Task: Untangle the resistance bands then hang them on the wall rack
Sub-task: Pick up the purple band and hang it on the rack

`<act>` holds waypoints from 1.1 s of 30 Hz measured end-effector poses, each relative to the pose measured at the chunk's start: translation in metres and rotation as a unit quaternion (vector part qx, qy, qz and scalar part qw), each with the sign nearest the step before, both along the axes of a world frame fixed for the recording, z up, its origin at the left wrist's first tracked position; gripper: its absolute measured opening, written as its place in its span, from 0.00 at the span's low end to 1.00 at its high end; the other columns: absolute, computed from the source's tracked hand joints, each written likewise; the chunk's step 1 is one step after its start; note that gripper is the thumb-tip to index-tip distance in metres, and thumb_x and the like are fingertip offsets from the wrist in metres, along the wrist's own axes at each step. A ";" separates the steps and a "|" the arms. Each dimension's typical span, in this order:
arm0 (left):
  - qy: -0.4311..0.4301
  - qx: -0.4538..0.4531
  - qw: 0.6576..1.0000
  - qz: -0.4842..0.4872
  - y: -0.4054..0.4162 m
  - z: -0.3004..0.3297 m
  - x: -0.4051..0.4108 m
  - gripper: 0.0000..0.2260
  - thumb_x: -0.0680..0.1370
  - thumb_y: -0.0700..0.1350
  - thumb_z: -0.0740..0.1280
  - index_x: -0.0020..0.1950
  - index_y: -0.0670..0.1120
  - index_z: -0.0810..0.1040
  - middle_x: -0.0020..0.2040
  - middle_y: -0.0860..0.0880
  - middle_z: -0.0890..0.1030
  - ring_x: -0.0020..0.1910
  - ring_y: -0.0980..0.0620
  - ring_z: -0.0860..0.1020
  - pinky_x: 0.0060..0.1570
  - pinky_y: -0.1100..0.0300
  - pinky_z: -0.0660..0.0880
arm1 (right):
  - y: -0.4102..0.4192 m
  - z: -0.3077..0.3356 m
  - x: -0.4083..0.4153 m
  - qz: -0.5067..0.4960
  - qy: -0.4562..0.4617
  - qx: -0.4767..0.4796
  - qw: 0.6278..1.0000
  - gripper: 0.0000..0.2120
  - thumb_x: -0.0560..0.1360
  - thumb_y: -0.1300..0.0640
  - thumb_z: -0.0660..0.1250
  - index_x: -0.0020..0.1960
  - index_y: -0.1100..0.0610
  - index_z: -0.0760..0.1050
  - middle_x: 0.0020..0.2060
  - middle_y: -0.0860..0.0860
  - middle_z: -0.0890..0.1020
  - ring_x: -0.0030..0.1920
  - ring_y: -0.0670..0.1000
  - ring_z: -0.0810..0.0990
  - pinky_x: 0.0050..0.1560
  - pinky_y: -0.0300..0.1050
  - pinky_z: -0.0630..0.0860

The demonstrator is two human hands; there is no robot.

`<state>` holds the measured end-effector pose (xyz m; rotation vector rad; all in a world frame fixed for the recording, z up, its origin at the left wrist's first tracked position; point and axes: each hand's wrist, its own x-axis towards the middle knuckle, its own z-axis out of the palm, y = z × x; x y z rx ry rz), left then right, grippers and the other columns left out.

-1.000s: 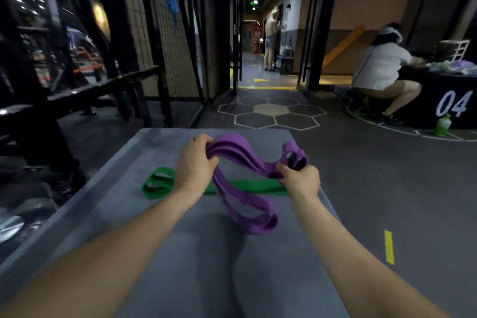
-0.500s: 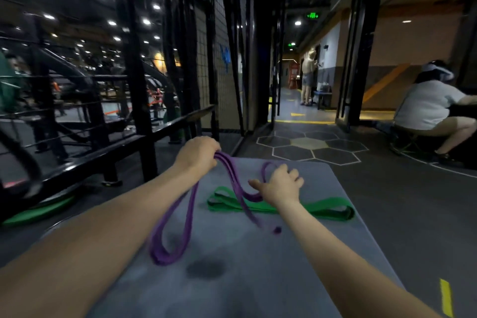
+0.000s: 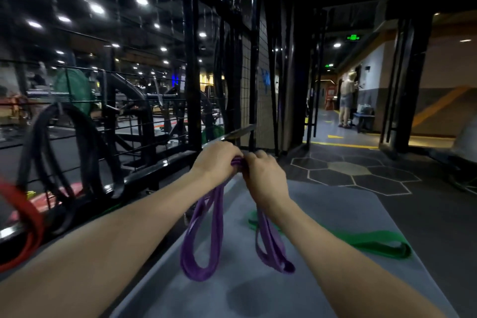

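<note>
A purple resistance band hangs in two long loops from both my hands, held up above a grey mat. My left hand and my right hand are closed on its top, side by side and touching. A green band lies flat on the mat to the right, partly hidden behind my right forearm. On the left a black rail and wire rack carries hanging black bands and a red band.
Black steel posts and a mesh wall stand just beyond my hands. To the right a hexagon-marked floor leads into a corridor, where a person stands far off. The mat's left edge runs close to the rack.
My view has swung left and up toward the rack. My hands came together and lifted the purple band off the mat; it now hangs in two loops instead of trailing across it.
</note>
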<state>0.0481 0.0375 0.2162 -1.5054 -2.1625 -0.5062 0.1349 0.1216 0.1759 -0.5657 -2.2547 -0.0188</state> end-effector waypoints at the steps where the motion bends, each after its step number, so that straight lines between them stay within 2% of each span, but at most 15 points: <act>1: -0.005 0.033 0.999 0.005 -0.005 -0.001 -0.006 0.09 0.72 0.42 0.66 0.49 0.50 0.82 0.47 0.48 0.82 0.49 0.48 0.78 0.45 0.58 0.71 | -0.001 0.005 -0.003 0.009 0.005 0.012 1.000 0.10 0.79 0.59 0.57 0.57 0.59 0.73 0.53 0.56 0.76 0.55 0.58 0.73 0.41 0.47 0.67; 3: -0.025 0.070 0.997 0.012 -0.012 -0.002 -0.019 0.12 0.73 0.45 0.67 0.57 0.53 0.78 0.51 0.50 0.80 0.52 0.48 0.76 0.49 0.55 0.73 | -0.004 0.014 -0.009 0.029 0.013 0.025 0.999 0.09 0.78 0.61 0.57 0.54 0.61 0.73 0.51 0.57 0.76 0.53 0.59 0.74 0.40 0.47 0.67; 4: -0.065 0.072 0.995 0.001 -0.015 -0.003 -0.026 0.12 0.74 0.46 0.67 0.58 0.53 0.77 0.50 0.50 0.79 0.52 0.47 0.76 0.49 0.53 0.73 | -0.006 0.018 -0.011 0.036 0.018 0.027 0.999 0.08 0.77 0.62 0.57 0.53 0.61 0.72 0.50 0.57 0.76 0.53 0.59 0.75 0.40 0.47 0.67; 6: -0.213 0.071 0.973 -0.049 -0.023 0.000 -0.035 0.07 0.75 0.49 0.67 0.52 0.51 0.76 0.45 0.50 0.79 0.49 0.44 0.78 0.46 0.53 0.73 | -0.008 0.027 -0.017 0.049 0.037 0.025 0.998 0.07 0.76 0.63 0.58 0.52 0.62 0.73 0.50 0.57 0.77 0.52 0.59 0.75 0.41 0.48 0.69; 7: -0.283 0.079 0.954 -0.067 -0.028 0.001 -0.038 0.08 0.75 0.51 0.67 0.51 0.50 0.77 0.44 0.49 0.81 0.48 0.45 0.79 0.47 0.53 0.74 | -0.008 0.030 -0.021 0.054 0.046 0.024 0.997 0.07 0.76 0.63 0.59 0.52 0.61 0.73 0.50 0.57 0.77 0.52 0.59 0.76 0.42 0.48 0.70; 9: -0.361 0.089 0.925 -0.080 -0.039 0.004 -0.043 0.08 0.75 0.51 0.68 0.51 0.50 0.79 0.49 0.46 0.82 0.49 0.49 0.79 0.53 0.55 0.74 | -0.010 0.035 -0.028 0.064 0.056 0.019 0.996 0.08 0.77 0.62 0.59 0.53 0.61 0.74 0.50 0.57 0.78 0.52 0.59 0.76 0.44 0.49 0.71; 13: -0.413 0.105 0.902 -0.072 -0.057 0.009 -0.054 0.07 0.73 0.47 0.71 0.50 0.48 0.81 0.51 0.42 0.83 0.49 0.49 0.79 0.60 0.48 0.73 | -0.013 0.038 -0.044 0.089 0.046 0.016 0.995 0.09 0.78 0.60 0.58 0.55 0.61 0.74 0.52 0.57 0.77 0.53 0.58 0.76 0.44 0.48 0.69; 15: -0.445 0.125 0.883 -0.075 -0.063 0.014 -0.058 0.08 0.73 0.44 0.71 0.51 0.46 0.81 0.49 0.43 0.83 0.48 0.48 0.80 0.60 0.50 0.74 | -0.015 0.041 -0.053 0.105 0.047 0.022 0.993 0.10 0.78 0.60 0.58 0.58 0.59 0.72 0.54 0.55 0.77 0.55 0.58 0.75 0.45 0.48 0.70; 17: -0.470 0.143 0.866 -0.091 -0.067 0.020 -0.064 0.06 0.73 0.40 0.70 0.50 0.44 0.81 0.45 0.44 0.83 0.44 0.52 0.80 0.58 0.54 0.75 | -0.018 0.044 -0.061 0.132 0.045 0.041 0.989 0.16 0.78 0.59 0.59 0.65 0.56 0.68 0.58 0.54 0.74 0.58 0.57 0.73 0.44 0.49 0.72; 20: -0.450 0.131 0.879 -0.084 -0.076 0.033 -0.071 0.05 0.73 0.40 0.70 0.47 0.48 0.81 0.39 0.50 0.83 0.37 0.60 0.80 0.47 0.65 0.76 | -0.024 0.046 -0.072 0.161 0.048 0.109 0.980 0.18 0.76 0.58 0.63 0.66 0.54 0.70 0.59 0.54 0.74 0.57 0.58 0.73 0.38 0.52 0.75; 24: -0.431 0.151 0.889 -0.043 -0.085 0.042 -0.086 0.05 0.72 0.42 0.72 0.46 0.49 0.81 0.41 0.49 0.81 0.39 0.55 0.79 0.51 0.60 0.76 | -0.030 0.052 -0.098 0.184 0.060 0.083 0.977 0.16 0.76 0.60 0.62 0.63 0.53 0.72 0.55 0.51 0.76 0.55 0.56 0.73 0.41 0.51 0.76; 27: -0.395 0.152 0.906 0.003 -0.087 0.048 -0.096 0.10 0.71 0.46 0.73 0.51 0.48 0.78 0.45 0.47 0.80 0.41 0.54 0.78 0.45 0.63 0.76 | -0.036 0.061 -0.120 0.187 0.053 0.080 0.978 0.14 0.76 0.60 0.63 0.61 0.52 0.72 0.53 0.50 0.76 0.53 0.55 0.74 0.42 0.50 0.76; 30: -0.233 0.098 0.958 0.134 -0.087 0.059 -0.107 0.28 0.67 0.54 0.75 0.61 0.46 0.71 0.55 0.44 0.73 0.51 0.48 0.75 0.53 0.53 0.75 | -0.039 0.073 -0.139 0.189 0.053 0.093 0.976 0.14 0.76 0.59 0.62 0.62 0.53 0.72 0.53 0.51 0.75 0.53 0.54 0.74 0.41 0.48 0.72; 31: -0.174 0.097 0.963 0.180 -0.087 0.064 -0.110 0.29 0.65 0.56 0.76 0.60 0.46 0.70 0.54 0.45 0.71 0.51 0.47 0.74 0.50 0.53 0.74 | -0.039 0.077 -0.145 0.190 0.061 0.095 0.975 0.14 0.77 0.60 0.61 0.62 0.53 0.72 0.53 0.51 0.76 0.53 0.54 0.74 0.41 0.47 0.71; 33: -0.104 0.108 0.963 0.223 -0.088 0.074 -0.113 0.24 0.65 0.55 0.76 0.51 0.46 0.70 0.48 0.48 0.72 0.45 0.48 0.74 0.40 0.56 0.71 | -0.040 0.087 -0.157 0.195 0.072 0.098 0.973 0.14 0.78 0.60 0.60 0.63 0.53 0.71 0.54 0.51 0.76 0.52 0.54 0.73 0.39 0.46 0.68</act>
